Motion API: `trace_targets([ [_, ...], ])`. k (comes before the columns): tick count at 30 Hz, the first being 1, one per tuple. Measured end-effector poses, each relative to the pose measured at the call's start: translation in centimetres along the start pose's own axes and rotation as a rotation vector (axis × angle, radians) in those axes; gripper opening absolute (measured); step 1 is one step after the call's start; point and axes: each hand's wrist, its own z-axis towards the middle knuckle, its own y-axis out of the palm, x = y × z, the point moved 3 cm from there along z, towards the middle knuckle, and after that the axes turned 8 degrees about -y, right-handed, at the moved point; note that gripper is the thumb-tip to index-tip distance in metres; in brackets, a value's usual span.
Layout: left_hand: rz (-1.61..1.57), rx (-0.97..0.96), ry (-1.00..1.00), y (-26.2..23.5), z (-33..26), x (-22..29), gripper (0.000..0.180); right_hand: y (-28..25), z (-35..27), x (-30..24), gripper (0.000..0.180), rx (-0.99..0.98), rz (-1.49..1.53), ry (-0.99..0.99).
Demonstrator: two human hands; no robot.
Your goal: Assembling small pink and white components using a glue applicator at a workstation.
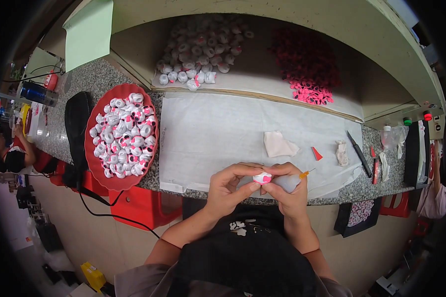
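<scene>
Near the front edge of the worktable, both my hands pinch a small white figurine head with a pink bow (262,177). My left hand (226,190) is closed on its left side, thumb against its lower edge. From the right, the fingertips of my right hand (293,202) press on it too. Tucked in that same right hand is a translucent squeeze bottle (288,183) with an orange needle tip pointing up and right. The underside of the head is hidden by my fingers. White paper (208,133) covers the table ahead of my hands.
Left stands a red scalloped bowl (90,148) heaped with white and pink heads. Under the shelf lie piles of white heads (195,54) and pink bows (312,92). Rightward are a cloth (278,144), a red triangular piece (316,154) and a black pen-like tool (359,154).
</scene>
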Motion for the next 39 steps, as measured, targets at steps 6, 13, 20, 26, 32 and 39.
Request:
trace_targets([
  [6, -0.018, 0.009, -0.005, -0.1, 0.0, -0.2, 0.024, 0.0, 0.1, 0.3, 0.023, 0.006, 0.015, -0.008],
  [13, -0.014, 0.008, -0.003, -0.2, 0.0, -0.1, 0.024, 0.2, 0.2, 0.4, 0.024, 0.013, 0.013, -0.001],
  [20, -0.145, 0.085, -0.120, -0.5, 0.5, -0.3, 0.026, -1.8, 0.9, -1.9, 0.034, 0.080, -0.327, -0.017],
  [26, -0.164, 0.207, -0.126, -1.5, 0.5, -0.8, 0.025, -2.3, 3.7, -1.8, 0.022, -0.017, -1.299, -0.264],
  [32, -0.060, 0.252, -0.034, -0.9, 0.4, -0.5, 0.025, 0.0, 2.4, -1.0, 0.021, 0.079, -0.409, -0.091],
  [39, -0.016, 0.210, 0.006, -1.0, -0.1, -0.1, 0.025, 0.6, 1.9, 0.1, 0.015, 0.046, -0.258, -0.026],
])
